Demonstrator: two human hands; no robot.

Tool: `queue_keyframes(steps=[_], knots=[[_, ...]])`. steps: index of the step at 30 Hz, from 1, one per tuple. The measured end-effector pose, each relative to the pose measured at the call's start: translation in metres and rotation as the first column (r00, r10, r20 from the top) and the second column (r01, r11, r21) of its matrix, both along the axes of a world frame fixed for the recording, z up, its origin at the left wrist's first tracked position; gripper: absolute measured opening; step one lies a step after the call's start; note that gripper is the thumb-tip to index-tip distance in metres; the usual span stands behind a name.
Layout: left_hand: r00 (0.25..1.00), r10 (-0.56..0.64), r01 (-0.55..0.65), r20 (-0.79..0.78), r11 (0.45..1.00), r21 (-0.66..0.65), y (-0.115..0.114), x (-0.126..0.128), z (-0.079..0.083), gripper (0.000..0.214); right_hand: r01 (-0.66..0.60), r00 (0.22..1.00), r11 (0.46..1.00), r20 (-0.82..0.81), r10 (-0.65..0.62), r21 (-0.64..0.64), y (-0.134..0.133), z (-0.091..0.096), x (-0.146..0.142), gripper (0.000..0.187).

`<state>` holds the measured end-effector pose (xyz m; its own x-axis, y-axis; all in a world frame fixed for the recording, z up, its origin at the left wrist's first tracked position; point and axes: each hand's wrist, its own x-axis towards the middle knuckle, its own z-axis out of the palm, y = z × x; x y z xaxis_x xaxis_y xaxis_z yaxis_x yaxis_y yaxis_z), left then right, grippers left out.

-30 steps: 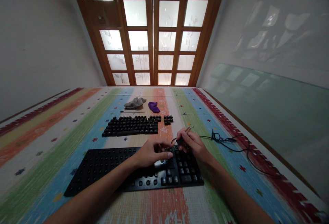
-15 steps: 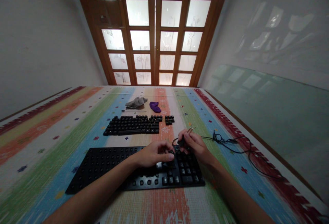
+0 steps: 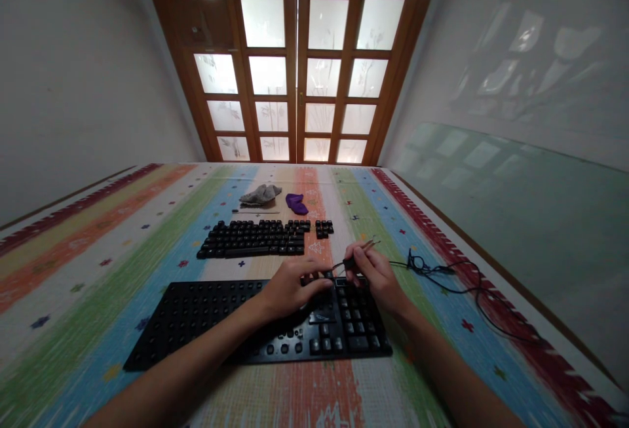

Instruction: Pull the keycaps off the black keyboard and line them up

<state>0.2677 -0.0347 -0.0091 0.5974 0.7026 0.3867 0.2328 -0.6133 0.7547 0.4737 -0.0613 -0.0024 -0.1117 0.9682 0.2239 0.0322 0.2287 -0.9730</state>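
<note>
A black keyboard [image 3: 196, 323] lies across the striped cloth, most of its left part bare of keycaps while the right part still carries them. My left hand [image 3: 292, 287] rests over its upper right area, thumb and fingers curled together around something dark that I cannot make out. Close beside it, my right hand [image 3: 376, 277] grips a black-handled wire keycap puller [image 3: 349, 263]. Its wire loop reaches left toward my left fingertips, and thin prongs stick out above the hand. Some keys under both hands are hidden.
Behind the keyboard, removed black keycaps [image 3: 255, 241] are laid out in rows. Farther back lie a thin stick-like brush [image 3: 255, 212], a grey cloth [image 3: 260, 196] and a purple cloth [image 3: 296, 204]. A black cable [image 3: 442, 271] trails off to the right.
My left hand has moved slightly up and away from the keys below it, uncovering part of the block there. My right hand has shifted a little right, with the puller tilted.
</note>
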Motion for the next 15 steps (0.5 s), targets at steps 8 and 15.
queue_keyframes(steps=[8, 15], knots=[[0.997, 0.041, -0.046, -0.066, 0.997, -0.067, 0.010, 0.002, 0.008, 0.015, 0.039, 0.995, 0.998, 0.094, -0.044, 0.054, 0.002, -0.005, 0.001, 0.046], [0.980, 0.123, -0.086, 0.155, 0.970, -0.228, 0.033, 0.007, 0.002, 0.024, 0.250, 0.967, 0.967, -0.059, -0.247, 0.050, 0.006, -0.003, 0.001, 0.049]])
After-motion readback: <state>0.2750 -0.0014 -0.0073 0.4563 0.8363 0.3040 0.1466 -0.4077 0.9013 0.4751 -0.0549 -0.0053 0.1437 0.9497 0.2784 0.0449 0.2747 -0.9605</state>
